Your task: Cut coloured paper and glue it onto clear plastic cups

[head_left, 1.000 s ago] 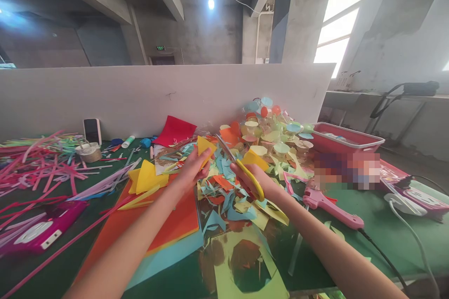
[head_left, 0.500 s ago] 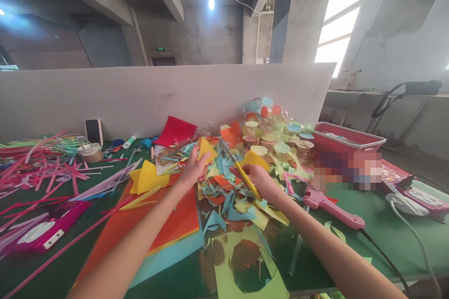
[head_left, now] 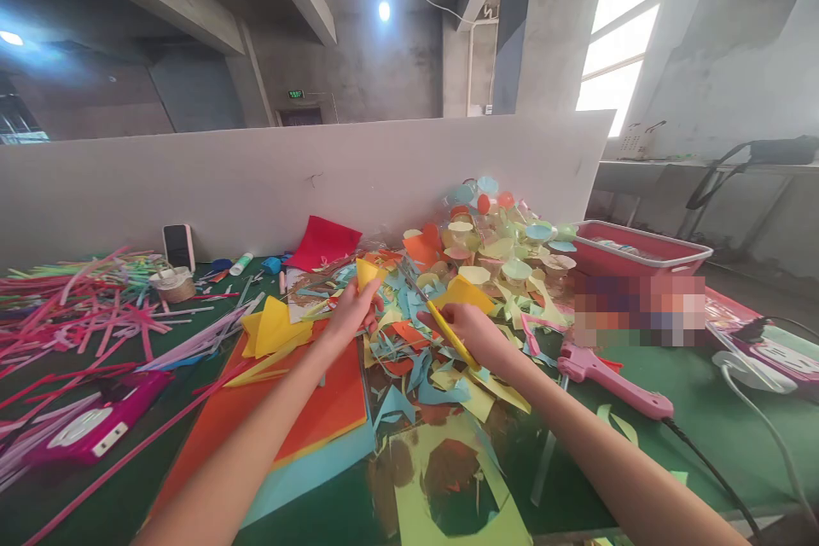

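Observation:
My left hand (head_left: 354, 307) pinches a small folded piece of yellow paper (head_left: 368, 272) above the middle of the table. To its right, my right hand (head_left: 461, 329) grips yellow-handled scissors (head_left: 441, 320), whose blades point up and left, close to the yellow paper but apart from it. Under both hands lies a heap of cut paper scraps (head_left: 415, 358), mostly blue, yellow and pale green. Orange sheets (head_left: 307, 422) are stacked below my left forearm, with yellow paper pieces (head_left: 272, 328) on top. Pale green paper with a round hole (head_left: 409, 486) lies nearest me.
Pink and purple pipe-like strips (head_left: 115, 316) and a magenta power strip (head_left: 95, 422) cover the left side. Paper-topped cups (head_left: 512, 247) pile up at the back right. A pink glue gun (head_left: 614, 380) with a cord and a red basket (head_left: 640, 249) stand on the right.
The yellow paper in my left hand has turned and shows a smaller face. My right hand still holds the scissors in nearly the same place. The view has shifted slightly.

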Demonstrator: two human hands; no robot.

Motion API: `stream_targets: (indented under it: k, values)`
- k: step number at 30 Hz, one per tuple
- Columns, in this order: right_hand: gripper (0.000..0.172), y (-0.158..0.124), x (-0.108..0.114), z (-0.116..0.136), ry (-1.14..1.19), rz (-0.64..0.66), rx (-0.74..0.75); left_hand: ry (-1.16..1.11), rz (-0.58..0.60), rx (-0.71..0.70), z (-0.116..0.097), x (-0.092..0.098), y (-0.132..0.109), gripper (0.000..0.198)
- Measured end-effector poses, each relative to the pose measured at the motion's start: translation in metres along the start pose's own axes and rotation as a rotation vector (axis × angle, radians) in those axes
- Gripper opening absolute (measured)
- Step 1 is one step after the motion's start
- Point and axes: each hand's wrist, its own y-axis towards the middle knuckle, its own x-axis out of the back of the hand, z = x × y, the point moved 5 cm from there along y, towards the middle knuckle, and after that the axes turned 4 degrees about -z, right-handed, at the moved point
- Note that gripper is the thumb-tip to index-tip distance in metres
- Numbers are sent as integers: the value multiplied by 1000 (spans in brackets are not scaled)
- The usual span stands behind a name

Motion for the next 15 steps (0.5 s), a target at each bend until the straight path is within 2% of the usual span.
stream_targets:
  k: [7, 12, 15]
  values:
    - [61, 0, 0, 1, -20, -11, 28, 145, -50, -16, 3, 7, 5, 35]
    - [60, -1, 0, 0, -56, 4, 7, 349, -124, -115, 1, 15, 9, 24]
    - [61, -1, 0, -1, -58, 2, 20, 465, -189, -204, -6, 24, 12, 27]
